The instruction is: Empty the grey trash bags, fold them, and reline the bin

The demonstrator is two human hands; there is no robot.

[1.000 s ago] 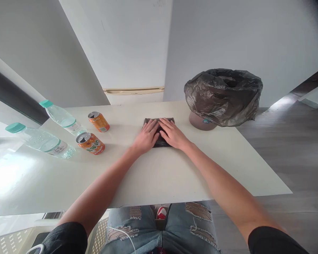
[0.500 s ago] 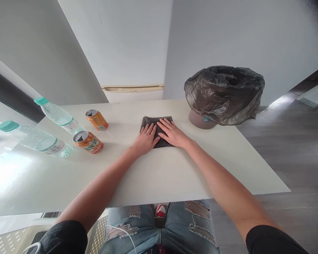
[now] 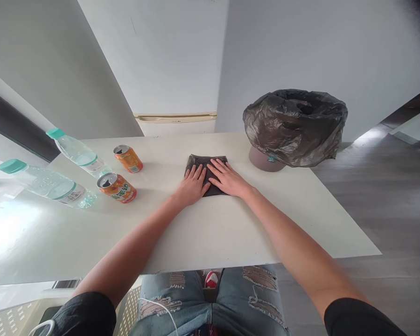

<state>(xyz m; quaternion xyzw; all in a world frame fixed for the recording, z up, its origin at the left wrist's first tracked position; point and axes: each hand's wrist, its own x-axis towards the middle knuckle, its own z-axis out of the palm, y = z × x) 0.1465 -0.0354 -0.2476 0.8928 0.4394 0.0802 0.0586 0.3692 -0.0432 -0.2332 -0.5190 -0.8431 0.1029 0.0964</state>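
A folded dark plastic bag (image 3: 202, 162) lies flat on the white table (image 3: 210, 228), near its middle. My left hand (image 3: 191, 185) rests palm down on the bag's left half, fingers stretched out. My right hand (image 3: 228, 178) lies flat on its right half, fingers spread and pointing left. Both hands press on the bag without gripping it.
A brown bin lined with a dark bag (image 3: 294, 128) stands at the table's far right. On the left stand two orange drink cans (image 3: 117, 187) (image 3: 128, 158) and two water bottles with teal caps (image 3: 45, 183) (image 3: 77, 153). My knees in ripped jeans (image 3: 210, 301) show under the near edge.
Both hands slid a little toward me over the bag, uncovering its far edge. The bag stayed where it was.
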